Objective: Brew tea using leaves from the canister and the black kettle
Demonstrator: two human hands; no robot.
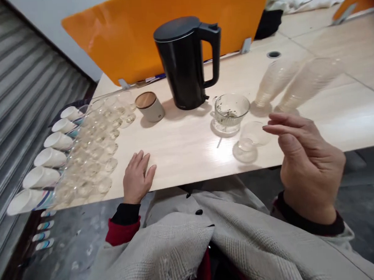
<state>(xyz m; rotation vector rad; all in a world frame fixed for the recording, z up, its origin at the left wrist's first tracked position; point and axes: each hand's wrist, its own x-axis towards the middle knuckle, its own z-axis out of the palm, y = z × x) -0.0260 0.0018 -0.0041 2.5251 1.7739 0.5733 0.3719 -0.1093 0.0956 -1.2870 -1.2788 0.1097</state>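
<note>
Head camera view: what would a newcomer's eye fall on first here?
Probably the tall black electric kettle, standing upright on the pale wood-toned table in front of the glossy orange divider panel. Next, likely the raised bare right hand at the table's front edge, beside a small clear cup. At the picture's left, rows of small clear cups stand beside a line of white paper cups.

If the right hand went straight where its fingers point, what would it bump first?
Probably the small clear cup in line with its fingers, though the right hand looks raised and might pass over.
</note>
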